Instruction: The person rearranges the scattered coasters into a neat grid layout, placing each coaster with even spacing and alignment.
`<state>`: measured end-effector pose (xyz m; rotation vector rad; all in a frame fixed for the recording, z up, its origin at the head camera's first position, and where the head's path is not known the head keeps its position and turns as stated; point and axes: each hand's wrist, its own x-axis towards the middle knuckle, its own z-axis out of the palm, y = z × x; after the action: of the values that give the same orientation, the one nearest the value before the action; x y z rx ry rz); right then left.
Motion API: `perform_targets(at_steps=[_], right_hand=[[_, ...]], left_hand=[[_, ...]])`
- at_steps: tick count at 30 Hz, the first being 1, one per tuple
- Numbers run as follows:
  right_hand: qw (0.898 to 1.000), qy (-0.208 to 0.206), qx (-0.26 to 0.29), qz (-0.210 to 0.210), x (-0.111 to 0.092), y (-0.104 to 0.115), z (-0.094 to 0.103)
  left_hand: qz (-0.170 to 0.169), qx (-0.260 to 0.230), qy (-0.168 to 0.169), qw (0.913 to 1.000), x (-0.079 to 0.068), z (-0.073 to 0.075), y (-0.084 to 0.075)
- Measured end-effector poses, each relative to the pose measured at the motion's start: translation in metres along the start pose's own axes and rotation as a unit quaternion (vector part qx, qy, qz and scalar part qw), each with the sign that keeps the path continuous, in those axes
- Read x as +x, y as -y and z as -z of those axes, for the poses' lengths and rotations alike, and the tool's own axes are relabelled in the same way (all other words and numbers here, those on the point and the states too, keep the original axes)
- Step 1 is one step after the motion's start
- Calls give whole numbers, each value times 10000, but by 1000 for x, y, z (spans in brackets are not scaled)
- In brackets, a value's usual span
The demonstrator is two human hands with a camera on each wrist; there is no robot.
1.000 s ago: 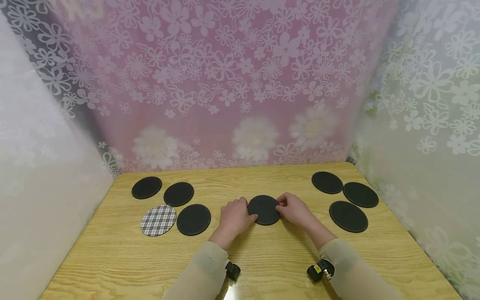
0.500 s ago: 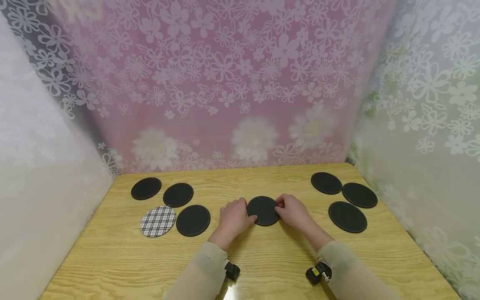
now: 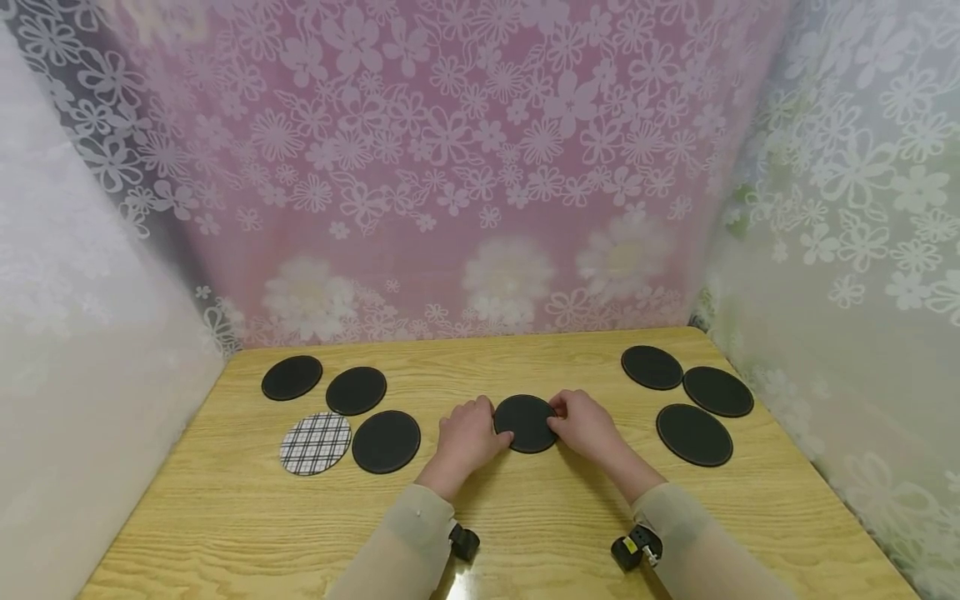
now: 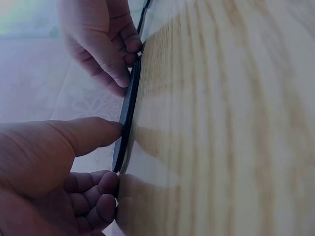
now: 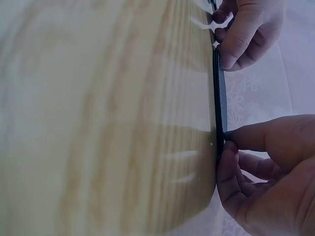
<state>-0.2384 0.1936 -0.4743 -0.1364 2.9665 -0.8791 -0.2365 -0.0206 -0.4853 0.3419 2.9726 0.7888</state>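
A round black coaster [image 3: 525,423] with a stitched edge lies flat at the middle of the table, between both hands. My left hand [image 3: 468,433] holds its left side, thumb on the front left edge and fingers bent along the side. At the opposite side, my right hand [image 3: 587,423] pinches the rim between thumb and forefinger. Seen edge-on in the left wrist view, the coaster [image 4: 129,105] sits low against the tabletop, with the left thumb touching it. The right wrist view shows the right thumb and fingertips meeting at the coaster's near end [image 5: 220,108].
Left of the hands lie black coasters [image 3: 386,442] and a coaster with a black-and-white plaid face [image 3: 316,443]. Three more black coasters [image 3: 694,435] lie at the right. Flowered curtains [image 3: 480,167] surround the wooden table [image 3: 540,533] at the back and sides.
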Motion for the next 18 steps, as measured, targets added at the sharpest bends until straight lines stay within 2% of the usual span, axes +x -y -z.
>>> perform_targets(at_steps=[6, 13, 18], right_hand=[[9999, 114, -4, 79, 0, 0, 3], [9987, 451, 187, 108, -2, 2, 10], [9985, 508, 164, 125, -11, 1, 14]], left_hand=[[28, -51, 32, 10000, -1, 2, -2], [81, -24, 76, 9999, -2, 4, -7], [59, -97, 180, 9998, -3, 8, -7]])
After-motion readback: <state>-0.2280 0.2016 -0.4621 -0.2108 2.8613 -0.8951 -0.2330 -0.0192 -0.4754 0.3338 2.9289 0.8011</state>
